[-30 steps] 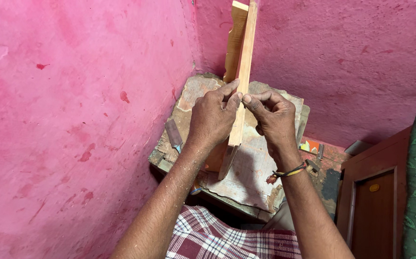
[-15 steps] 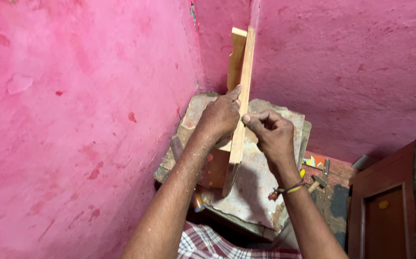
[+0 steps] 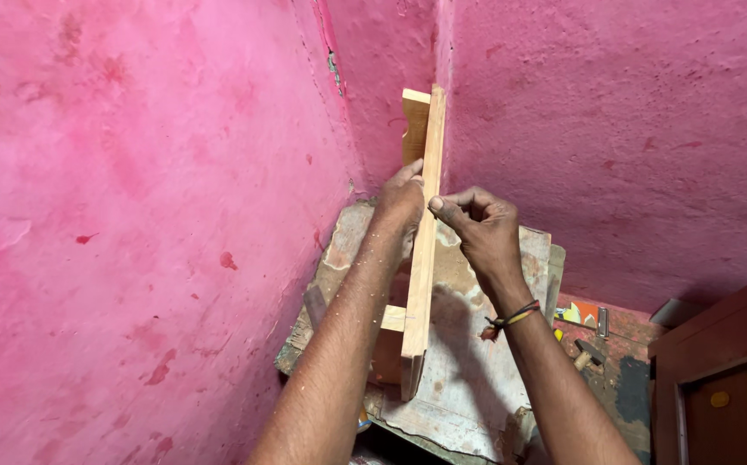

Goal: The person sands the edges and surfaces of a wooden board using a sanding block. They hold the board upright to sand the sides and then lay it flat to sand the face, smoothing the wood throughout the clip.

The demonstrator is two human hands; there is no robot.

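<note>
I have my left hand (image 3: 402, 202) gripping the upright wooden strip (image 3: 422, 258) over the worn board (image 3: 468, 379) while my right hand (image 3: 477, 226) pinches something tiny against it, needing steadiness

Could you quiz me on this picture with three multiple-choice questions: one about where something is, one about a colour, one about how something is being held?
1. Where does the long wooden strip stand?
A. flat on the floor
B. on edge, rising from the worn board toward the wall corner
C. inside the cupboard

2. What colour are the walls?
A. pink
B. white
C. green

3. How is the right hand placed?
A. open and flat on the board
B. hanging away from the wood
C. fingers curled, thumb tip against the strip's edge

Answers:
1 B, its lower end sits over the worn board and its top points up into the corner.
2 A, both walls are pink.
3 C, the thumb touches the strip, while the left hand grips it from the other side.
</note>
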